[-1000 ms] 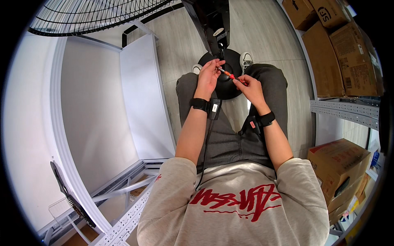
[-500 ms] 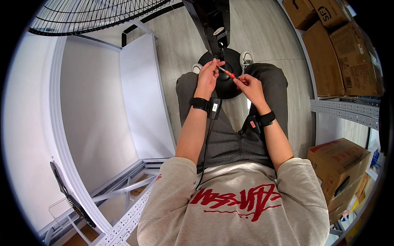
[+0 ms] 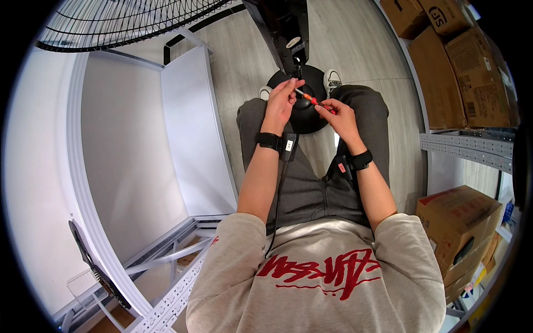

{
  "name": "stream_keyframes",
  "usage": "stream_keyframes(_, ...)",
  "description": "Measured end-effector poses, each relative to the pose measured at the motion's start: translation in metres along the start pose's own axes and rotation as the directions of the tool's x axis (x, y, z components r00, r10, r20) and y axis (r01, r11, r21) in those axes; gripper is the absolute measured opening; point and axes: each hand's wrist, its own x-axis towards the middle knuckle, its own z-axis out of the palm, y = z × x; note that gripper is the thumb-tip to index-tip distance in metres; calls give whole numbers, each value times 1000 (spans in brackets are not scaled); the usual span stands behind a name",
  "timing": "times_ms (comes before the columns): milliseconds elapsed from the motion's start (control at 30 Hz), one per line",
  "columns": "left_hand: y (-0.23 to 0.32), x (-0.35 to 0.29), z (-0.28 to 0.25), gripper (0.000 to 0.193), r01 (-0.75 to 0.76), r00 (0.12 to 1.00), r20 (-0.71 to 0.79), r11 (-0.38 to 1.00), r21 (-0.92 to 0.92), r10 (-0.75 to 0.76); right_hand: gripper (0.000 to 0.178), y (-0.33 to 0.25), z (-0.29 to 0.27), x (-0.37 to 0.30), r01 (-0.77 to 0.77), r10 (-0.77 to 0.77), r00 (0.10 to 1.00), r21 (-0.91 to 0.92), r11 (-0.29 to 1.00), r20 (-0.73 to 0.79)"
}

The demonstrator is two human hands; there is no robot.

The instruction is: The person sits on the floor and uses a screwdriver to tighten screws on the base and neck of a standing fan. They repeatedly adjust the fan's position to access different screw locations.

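My right hand (image 3: 340,120) is closed round the handle of a red and orange screwdriver (image 3: 308,98), held at a slant between my knees. Its pale shaft runs up and left to the fingers of my left hand (image 3: 281,105). Those fingers are pinched together at the shaft's end, hiding the tip; what they grip is too small to tell. Just beyond them stands the lower end of a tall black column (image 3: 282,39) with an opening in its side. A round black base (image 3: 311,118) lies on the floor below both hands.
A black wire fan grille (image 3: 133,28) arches over the far left. Beside my left leg is a white panelled shelf (image 3: 194,122). Cardboard boxes (image 3: 436,83) are stacked on a metal rack at right, with another box (image 3: 458,219) lower down. A black cable (image 3: 282,186) trails from my left wrist strap.
Both hands keep almost the same pose. The screwdriver's handle shows a little more in my right fingers, and the view has shifted slightly.
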Motion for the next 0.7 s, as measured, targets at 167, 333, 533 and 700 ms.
stream_keyframes(167, 4, -4, 5, 29, -36, 998, 50, 998, -51, 38, 26, -13, 2, -5, 38, -38, 999, 88, 995, -7)
stream_keyframes(333, 5, 1, 0, 36, -24, 999, 18, 966, -257, 30, 25, -37, -11, -9, 100, -88, 987, 87, 991, -133)
stream_keyframes(533, -3, 8, -19, 23, -63, 993, -106, 990, -123, 50, 25, -127, -22, -32, 175, -188, 952, -73, 982, -243)
stream_keyframes(700, -2, 7, -18, 18, -55, 988, -154, 987, -148, 32, 25, -181, -18, -39, 197, -269, 915, -252, 948, -299)
